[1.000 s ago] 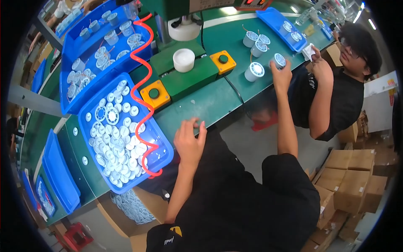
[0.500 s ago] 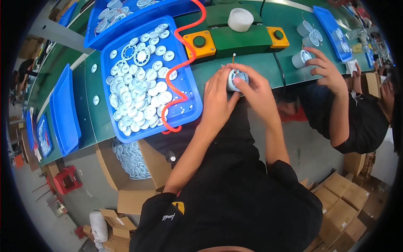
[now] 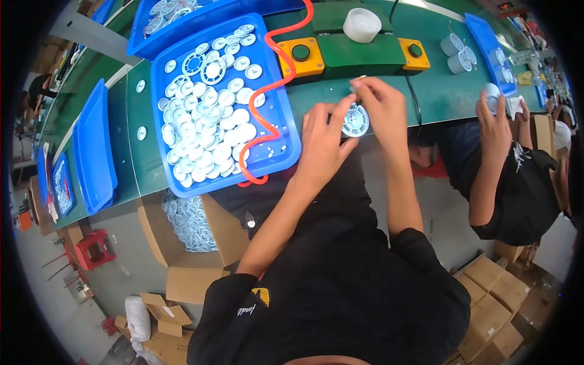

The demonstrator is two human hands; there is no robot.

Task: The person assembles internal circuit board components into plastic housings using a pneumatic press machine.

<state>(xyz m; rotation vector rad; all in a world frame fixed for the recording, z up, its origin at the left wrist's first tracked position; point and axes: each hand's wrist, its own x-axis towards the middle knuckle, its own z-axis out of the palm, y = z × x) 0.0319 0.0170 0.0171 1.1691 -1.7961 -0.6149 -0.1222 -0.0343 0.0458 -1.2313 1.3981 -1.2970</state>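
A white round housing with a spoked, wheel-like top is at the table's front edge. My left hand is closed round its left side, thumb below and forefinger reaching over the top. Over the housing's far side my right hand pinches a thin wire lead with a pale end. The wire between the fingertips and the housing is mostly hidden by my fingers. Left of my hands, a blue tray holds a heap of small white discs and several spoked rings.
A red coiled hose hangs across the tray. Beyond my hands stands a green press base with yellow button boxes and a white cup. A co-worker's hand at right holds a white housing. An open carton stands below.
My right hand has moved up to the wire's end, and the housing's spoked top now shows more. The co-worker has lifted a housing and moved it right. The view has shifted slightly.
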